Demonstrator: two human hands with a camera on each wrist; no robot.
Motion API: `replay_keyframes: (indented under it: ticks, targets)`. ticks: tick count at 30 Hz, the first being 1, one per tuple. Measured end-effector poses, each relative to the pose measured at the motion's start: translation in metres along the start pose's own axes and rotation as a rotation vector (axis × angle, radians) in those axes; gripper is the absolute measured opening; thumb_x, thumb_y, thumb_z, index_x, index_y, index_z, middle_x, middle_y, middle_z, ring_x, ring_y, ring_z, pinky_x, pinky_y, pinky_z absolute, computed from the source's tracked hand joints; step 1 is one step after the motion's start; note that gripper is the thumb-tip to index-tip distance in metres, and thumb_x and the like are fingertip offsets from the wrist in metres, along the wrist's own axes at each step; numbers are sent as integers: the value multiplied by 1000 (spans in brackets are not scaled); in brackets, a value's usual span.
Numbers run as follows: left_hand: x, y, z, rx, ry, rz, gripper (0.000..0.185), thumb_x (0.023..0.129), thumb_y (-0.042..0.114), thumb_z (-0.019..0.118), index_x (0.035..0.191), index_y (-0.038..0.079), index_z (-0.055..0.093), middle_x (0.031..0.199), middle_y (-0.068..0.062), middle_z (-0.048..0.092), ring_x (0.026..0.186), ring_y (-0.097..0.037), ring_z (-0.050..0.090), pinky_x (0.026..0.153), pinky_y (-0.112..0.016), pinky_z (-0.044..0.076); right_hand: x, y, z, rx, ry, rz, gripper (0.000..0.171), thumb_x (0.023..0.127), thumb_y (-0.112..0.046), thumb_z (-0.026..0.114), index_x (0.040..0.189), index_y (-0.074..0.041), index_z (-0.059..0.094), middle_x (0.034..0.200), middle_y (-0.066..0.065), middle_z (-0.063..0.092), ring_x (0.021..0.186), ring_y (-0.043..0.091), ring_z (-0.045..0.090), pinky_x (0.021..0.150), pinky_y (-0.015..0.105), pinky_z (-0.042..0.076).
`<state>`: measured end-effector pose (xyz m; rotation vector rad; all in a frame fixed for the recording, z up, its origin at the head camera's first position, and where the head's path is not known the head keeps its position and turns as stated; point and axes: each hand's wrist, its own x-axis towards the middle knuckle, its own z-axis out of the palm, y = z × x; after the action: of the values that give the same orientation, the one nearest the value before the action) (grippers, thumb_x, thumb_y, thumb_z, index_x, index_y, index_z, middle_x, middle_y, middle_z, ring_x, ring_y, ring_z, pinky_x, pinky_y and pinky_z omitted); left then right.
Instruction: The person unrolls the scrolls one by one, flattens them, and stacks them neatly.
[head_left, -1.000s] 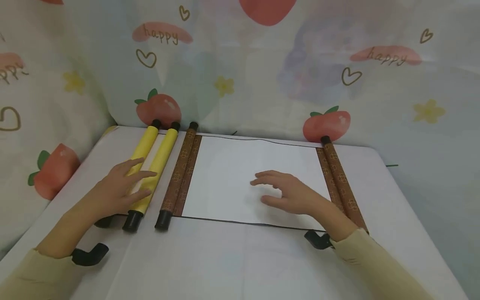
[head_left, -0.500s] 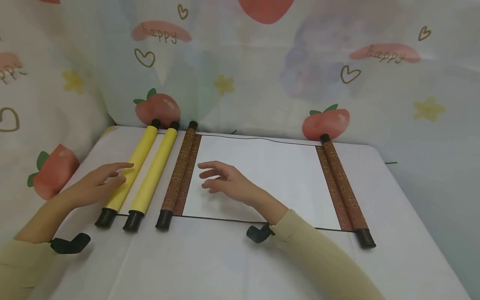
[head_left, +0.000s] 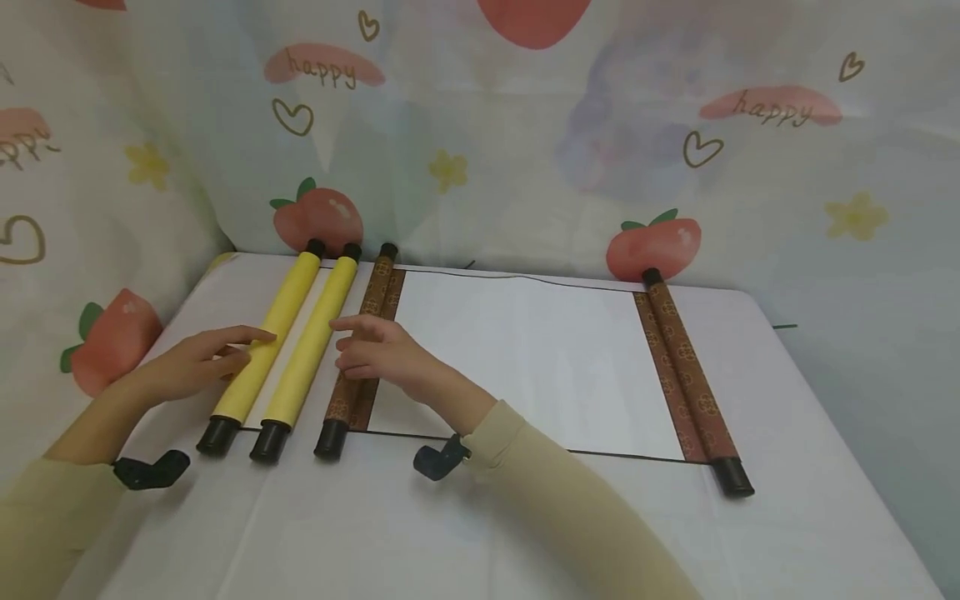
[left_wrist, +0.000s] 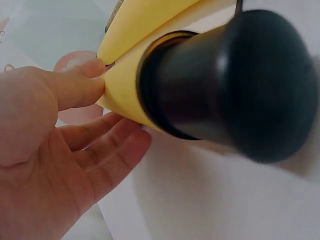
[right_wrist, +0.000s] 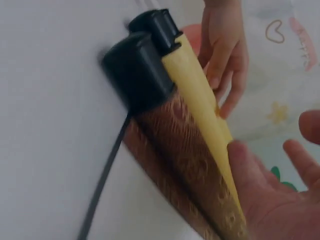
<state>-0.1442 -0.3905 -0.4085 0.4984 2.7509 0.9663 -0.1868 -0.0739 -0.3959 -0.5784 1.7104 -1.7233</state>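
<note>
A small yellow scroll lies at the left with its two rollers close together, the left yellow roller and the right yellow roller. My left hand lies flat beside the left roller, its straight fingertips touching the roller's side near the black end cap. A brown scroll is spread open: left brown roller, white sheet, right brown roller. My right hand hovers open over the left brown roller, fingers pointing at the right yellow roller.
The scrolls lie on a white table against a curtain printed with peaches and hearts, which closes off the back and left. A black wrist strap sits at each sleeve. Bare tabletop shows in front and at the far right.
My right hand has crossed left from the white sheet to the left brown roller. My left hand has slid off the top of the yellow rollers to the left roller's outer side.
</note>
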Motion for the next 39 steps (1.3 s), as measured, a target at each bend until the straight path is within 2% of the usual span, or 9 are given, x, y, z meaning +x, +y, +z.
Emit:
replay_keyframes:
  ticks: [4,7,11,14,17,22,26,31,39]
  targets:
    - [2,2,-3,-120,-61,-55,44,106,22,50,147,9,46,149,-18,44,118,-32,52,81,-28,54,13,0,16,100,4,74,51,97,-4,52,147,-9,47,108,11,61,103,25,63,97,33,52]
    - [5,3,-5,-193,-94,-101,51,104,25,55,150,10,40,150,-23,39,124,-40,49,80,-32,55,20,-2,26,181,-12,123,54,96,-1,50,149,-11,45,84,3,50,77,14,51,85,27,48]
    - [16,8,-4,-232,-106,-195,71,98,33,64,156,16,26,148,-29,38,127,-44,49,84,-41,57,28,-4,36,256,2,164,59,95,0,48,151,-15,41,115,5,55,82,13,45,89,34,41]
    - [24,13,-3,-229,-106,-273,90,93,41,70,160,19,13,142,-33,39,121,-40,55,85,-44,57,35,-4,45,322,61,179,62,94,0,50,153,-16,40,151,12,39,107,18,48,106,42,37]
    - [27,17,-3,-184,-115,-281,91,92,44,70,160,21,14,139,-31,42,116,-36,57,84,-42,55,44,-5,57,383,142,179,63,92,2,53,152,-13,41,152,15,38,122,21,48,112,43,33]
    - [21,21,-3,-148,-131,-190,62,98,40,62,152,22,37,150,-20,37,129,-42,43,90,-46,49,54,-3,74,436,281,189,67,86,6,59,150,-8,43,151,13,40,138,25,40,117,45,30]
    - [13,25,1,-203,-80,-144,50,100,38,59,145,20,48,152,-13,39,132,-41,38,94,-48,49,55,1,79,276,345,168,68,84,4,67,148,-14,48,150,7,44,132,19,44,111,40,38]
    - [-3,36,6,-219,40,-117,44,100,34,61,141,19,53,144,-7,49,127,-30,45,90,-26,50,43,1,82,-2,271,118,76,82,-7,77,149,-26,46,147,-8,48,118,8,50,97,29,45]
    - [-8,72,12,-352,134,-171,51,97,34,66,141,17,48,144,-13,43,120,-34,54,83,-27,55,20,-15,58,-37,133,-52,86,76,-2,75,148,-36,42,126,-2,52,100,9,59,79,26,52]
